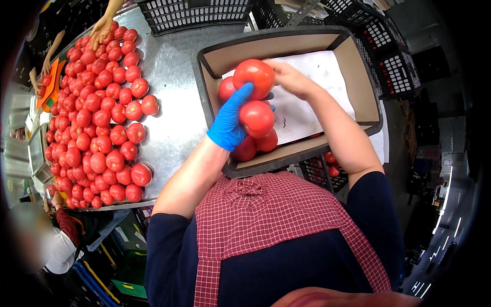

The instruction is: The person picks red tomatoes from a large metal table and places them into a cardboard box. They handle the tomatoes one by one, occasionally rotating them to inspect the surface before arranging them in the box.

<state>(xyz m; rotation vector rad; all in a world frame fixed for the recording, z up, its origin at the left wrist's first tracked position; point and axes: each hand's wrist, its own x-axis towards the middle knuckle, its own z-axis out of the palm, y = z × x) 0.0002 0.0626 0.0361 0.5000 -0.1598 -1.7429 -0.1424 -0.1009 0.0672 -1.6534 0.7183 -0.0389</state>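
Note:
My left hand (232, 119), in a blue glove, holds two large red tomatoes over a crate: an upper tomato (254, 78) and a lower tomato (257, 119). The bare fingers of my right hand (289, 78) reach the right side of the upper tomato; its fingertips are partly hidden, so its grip cannot be told. Beneath, the black-rimmed crate (368, 92) has brown lining and a white paper sheet (307, 103). Several more tomatoes (266, 141) lie along its left end, partly covered by my hand. A large heap of tomatoes (98, 142) spreads over the metal table at left.
The metal table (172, 65) lies left of the crate, with a black plastic crate (195, 13) at its far edge. A co-worker's hand (100, 30) touches the heap; other people's hands are at far left. Stacked black crates (395, 73) stand at right, another (337, 176) below.

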